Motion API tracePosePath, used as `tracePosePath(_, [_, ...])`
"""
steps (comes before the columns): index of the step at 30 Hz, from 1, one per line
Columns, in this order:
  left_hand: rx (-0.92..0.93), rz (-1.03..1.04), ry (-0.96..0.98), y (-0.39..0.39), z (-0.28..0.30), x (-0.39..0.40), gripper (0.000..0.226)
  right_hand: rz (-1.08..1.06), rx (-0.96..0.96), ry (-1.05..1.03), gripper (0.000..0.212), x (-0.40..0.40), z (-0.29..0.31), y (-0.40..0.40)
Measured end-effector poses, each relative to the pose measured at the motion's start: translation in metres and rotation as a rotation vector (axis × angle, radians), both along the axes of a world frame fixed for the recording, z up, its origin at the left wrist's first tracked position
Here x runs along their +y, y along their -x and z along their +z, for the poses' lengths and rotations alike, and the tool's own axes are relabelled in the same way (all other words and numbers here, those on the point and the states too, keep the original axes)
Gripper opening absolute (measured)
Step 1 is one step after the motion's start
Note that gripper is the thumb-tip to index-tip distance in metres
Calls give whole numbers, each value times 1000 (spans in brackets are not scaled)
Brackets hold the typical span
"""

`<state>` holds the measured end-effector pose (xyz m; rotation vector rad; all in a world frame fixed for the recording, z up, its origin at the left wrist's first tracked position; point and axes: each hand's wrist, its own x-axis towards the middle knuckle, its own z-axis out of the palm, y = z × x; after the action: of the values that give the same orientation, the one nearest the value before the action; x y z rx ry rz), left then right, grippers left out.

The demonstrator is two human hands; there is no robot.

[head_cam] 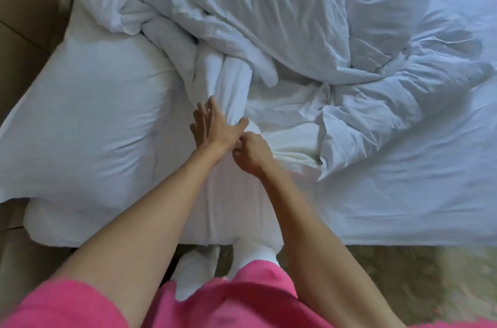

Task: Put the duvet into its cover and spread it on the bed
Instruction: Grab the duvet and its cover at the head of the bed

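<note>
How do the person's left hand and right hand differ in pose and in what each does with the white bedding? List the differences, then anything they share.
1. The left hand has its fingers spread and straight; the right hand has its fingers curled.
2. The left hand lies against the twisted roll of bedding; the right hand seems to pinch cloth just below it.
3. The left hand reaches farther up the bed than the right hand.
Shared: both are bare and meet at the same fold.

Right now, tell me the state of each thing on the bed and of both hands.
Duvet: bunched and crumpled, not spread.
Twisted strip of white fabric: runs from the heap toward the hands.
Pillow: lying flat at the bed's left edge.
Bed sheet: lightly wrinkled.
Left hand: fingers spread, resting on the strip.
Right hand: fingers curled, pinching the fabric.
</note>
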<state>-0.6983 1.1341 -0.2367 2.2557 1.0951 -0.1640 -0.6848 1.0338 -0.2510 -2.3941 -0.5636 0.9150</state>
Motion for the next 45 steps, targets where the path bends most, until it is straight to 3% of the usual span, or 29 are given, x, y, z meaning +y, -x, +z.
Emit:
tracePosePath(3, [174,-43,103,-9,15,9,94,198,-140,122,15,-5,49,28])
tracePosePath(6, [246,-157,74,-2,22,29,66,234,-207,216,18,-13,77,49])
tracePosePath(8, [180,-134,117,8,22,44,52,180,-204,223,17,-19,83,60])
tracePosePath(10, [82,25,243,25,18,61,50,69,-177,198,20,-22,82,69])
tracePosePath(14, [-227,407,552,82,6,91,43,-101,45,100,46,-13,71,76])
tracePosePath(16, [-360,598,761,110,0,91,28,-78,133,91,41,-6,71,75])
tracePosePath(18, [-402,668,886,121,-3,89,7,-45,213,80,32,-1,74,70])
tracePosePath(19, [-419,673,919,120,-2,88,8,-61,248,46,27,1,76,67])
tracePosePath(21, [-449,659,948,113,5,91,13,-185,260,-90,18,8,75,60])
tracePosePath(24, [-495,628,919,107,15,92,24,-439,100,-268,19,19,59,35])
tracePosePath(26, [-508,620,887,108,19,88,25,-429,-78,-160,27,19,42,7])
tracePosePath(28, [-508,616,873,108,23,83,32,-384,-183,-6,51,13,28,-23])
tracePosePath(30, [-501,622,845,106,25,80,36,-392,-215,115,71,6,15,-51])
tracePosePath(32, [-489,632,814,102,26,77,42,-361,-122,247,83,-1,0,-75])
tracePosePath(35, [-488,637,817,95,26,71,37,-388,71,237,68,-12,-16,-89])
tracePosePath(41, [-542,701,846,82,28,59,25,-457,94,14,31,-15,-15,-86])
tracePosePath(45, [-596,638,863,71,41,50,12,-348,82,-131,42,6,29,-39])
